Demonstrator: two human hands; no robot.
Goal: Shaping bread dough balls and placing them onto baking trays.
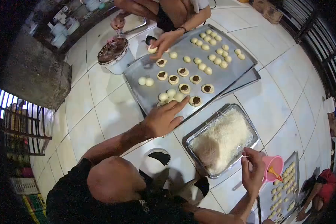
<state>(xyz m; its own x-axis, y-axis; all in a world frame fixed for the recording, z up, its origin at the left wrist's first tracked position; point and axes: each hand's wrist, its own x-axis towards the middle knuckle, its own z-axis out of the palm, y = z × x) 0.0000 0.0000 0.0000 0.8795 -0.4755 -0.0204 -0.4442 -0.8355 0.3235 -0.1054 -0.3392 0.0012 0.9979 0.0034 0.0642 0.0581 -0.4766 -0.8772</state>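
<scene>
My left hand (165, 118) reaches over the near edge of a large metal tray (138, 72), fingers stretched out. Its index fingertip is at a flattened dough round with dark brown filling (195, 100). Plain dough balls (171, 93) sit just beyond the fingers, some partly hidden by them. My right hand (254, 172) is raised between a tray of pale shredded topping (227, 136) and a pink cup (275, 164). Its thumb and forefinger are bent and a little apart, with nothing visible between them. More filled rounds (183, 72) and smooth balls (211, 58) lie across the large tray.
Opposite, a crouching person's hand (167, 42) holds a dough piece by a bucket of dark brown filling (114, 52). A second tray of small dough balls (287, 186) lies at the lower right, near another person (321, 190). The trays rest on white floor tiles (104, 100).
</scene>
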